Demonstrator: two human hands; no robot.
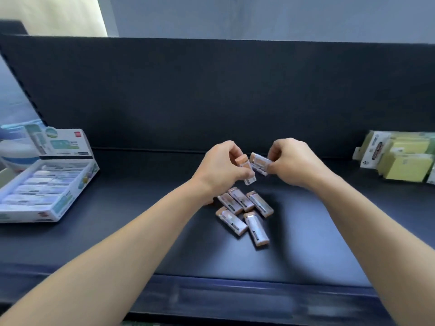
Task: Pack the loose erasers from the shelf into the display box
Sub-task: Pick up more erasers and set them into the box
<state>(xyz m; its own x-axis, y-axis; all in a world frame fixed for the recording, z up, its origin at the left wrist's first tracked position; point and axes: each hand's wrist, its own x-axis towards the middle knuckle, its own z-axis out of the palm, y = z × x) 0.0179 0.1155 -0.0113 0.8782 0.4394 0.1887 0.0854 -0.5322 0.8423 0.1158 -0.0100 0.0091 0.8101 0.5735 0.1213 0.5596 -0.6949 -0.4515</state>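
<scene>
Several loose erasers (243, 211) in pale sleeves with orange ends lie in a small heap on the dark shelf (131, 208). Above the heap, my left hand (217, 169) is shut on one eraser (246, 169), held nearly upright. My right hand (290, 161) grips a second eraser (259, 163), tilted and close beside the first. The white display box (77, 191) stands open at the left of the shelf, with rows of wrapped erasers inside and its printed lid flap raised behind.
Yellow-green packs (404, 158) are stacked at the right end of the shelf. A dark back panel (211, 90) rises behind. The shelf's front lip (235, 290) runs below my forearms.
</scene>
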